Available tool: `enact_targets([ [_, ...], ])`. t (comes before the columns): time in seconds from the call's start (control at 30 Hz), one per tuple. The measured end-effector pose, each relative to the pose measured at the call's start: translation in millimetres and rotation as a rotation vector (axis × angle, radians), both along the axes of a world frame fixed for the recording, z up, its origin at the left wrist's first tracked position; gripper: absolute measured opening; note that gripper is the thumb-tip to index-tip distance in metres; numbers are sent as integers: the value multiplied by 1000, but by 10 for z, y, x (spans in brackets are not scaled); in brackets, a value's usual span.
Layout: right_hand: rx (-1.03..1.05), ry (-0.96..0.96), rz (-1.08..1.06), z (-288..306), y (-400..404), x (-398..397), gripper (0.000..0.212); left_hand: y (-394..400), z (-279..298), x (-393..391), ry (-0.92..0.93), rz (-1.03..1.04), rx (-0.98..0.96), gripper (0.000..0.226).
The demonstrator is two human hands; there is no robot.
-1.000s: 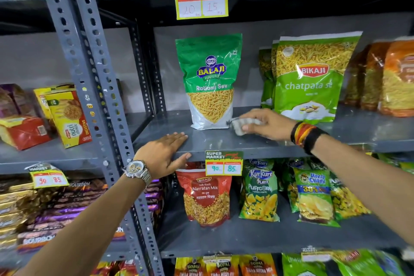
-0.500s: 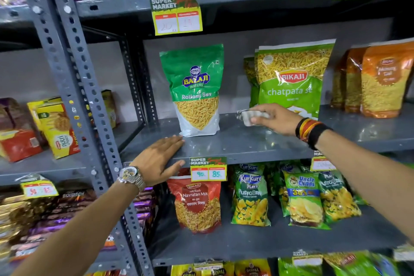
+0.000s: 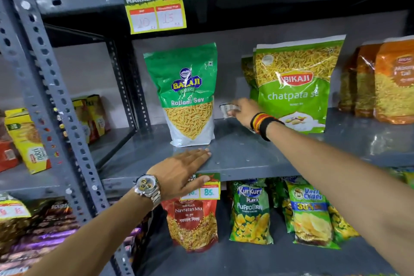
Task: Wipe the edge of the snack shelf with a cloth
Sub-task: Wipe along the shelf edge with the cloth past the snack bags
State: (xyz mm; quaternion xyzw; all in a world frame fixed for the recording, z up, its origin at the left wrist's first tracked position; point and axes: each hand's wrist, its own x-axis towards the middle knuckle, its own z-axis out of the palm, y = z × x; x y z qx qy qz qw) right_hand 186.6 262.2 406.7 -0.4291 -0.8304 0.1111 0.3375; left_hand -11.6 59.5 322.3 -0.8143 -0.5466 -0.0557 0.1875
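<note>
The grey metal snack shelf [image 3: 242, 157] runs across the middle of the view, its front edge [image 3: 257, 172] just below my arms. My right hand [image 3: 245, 111] is far back on this shelf, closed on a small grey-white cloth [image 3: 228, 108], between the green Balaji Ratlami Sev bag [image 3: 186, 94] and the green Bikaji chatpata sev bag [image 3: 295, 87]. My left hand [image 3: 181, 172] lies flat on the front edge, fingers spread on the board, thumb over the yellow price tag [image 3: 207, 190].
Orange snack bags [image 3: 378, 83] stand at the right of the same shelf. A perforated grey upright [image 3: 56, 105] rises at the left, biscuit boxes [image 3: 28, 141] beyond it. Below hang a Navratan Mix bag [image 3: 192, 224], Kurkure Puffcorn [image 3: 251, 215] and chips packs [image 3: 311, 215].
My right hand with the cloth has moved from near the front of the shelf toward the back, between the two green bags. My left hand stayed on the front edge.
</note>
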Motion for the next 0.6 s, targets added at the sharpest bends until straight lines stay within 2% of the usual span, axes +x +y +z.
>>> enact_targets([
  [0.1, 11, -53, -73, 19, 337, -224, 31, -4, -10, 8, -2, 6, 1, 74],
  [0.23, -8, -141, -89, 33, 744, -476, 29, -15, -13, 7, 18, 14, 9, 76],
  [0.43, -98, -359, 6, -250, 1191, -645, 33, 33, -53, -37, 38, 10, 39, 71],
  [0.6, -156, -437, 96, -260, 1038, -599, 39, 21, -36, -30, 40, 11, 22, 72],
])
